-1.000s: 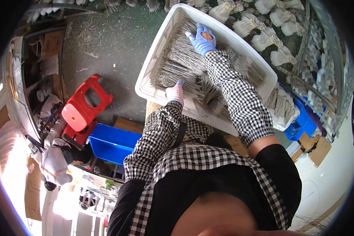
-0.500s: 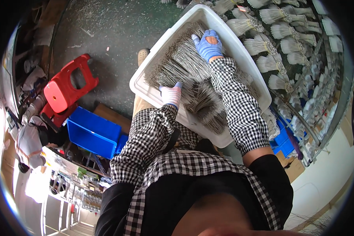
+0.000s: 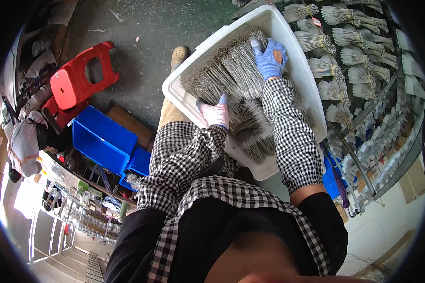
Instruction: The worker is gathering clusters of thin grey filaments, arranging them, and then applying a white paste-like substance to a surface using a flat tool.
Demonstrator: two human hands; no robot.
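A white plastic tub [image 3: 317, 111] stands in front of me, loaded with bundles of thin grey wire-like strands [image 3: 238, 68]. My right hand [image 3: 270, 59], in a blue glove with a hole on its back, rests at the far right end of the upper row, fingers spread. At the row's near left end is my left hand [image 3: 215, 114], in a pink-and-white striped glove with blue fingertips. Its thumb and a finger are apart against the strands; the other fingers are partly hidden. More bundles [image 3: 252, 127] lie between my forearms, some pointing another way.
Many fanned strand bundles [image 3: 323, 68] hang or lie on a rack at the right. A red plastic stool [image 3: 71, 87] and blue bins [image 3: 101, 139] are at the left. Another person [image 3: 26, 146] is at the far left. Beyond the tub lies a green floor [image 3: 141, 28] with scraps.
The view has shifted, so the tub and both hands appear farther right. My right hand's fingers look more spread. Both hands remain at the ends of the upper row.
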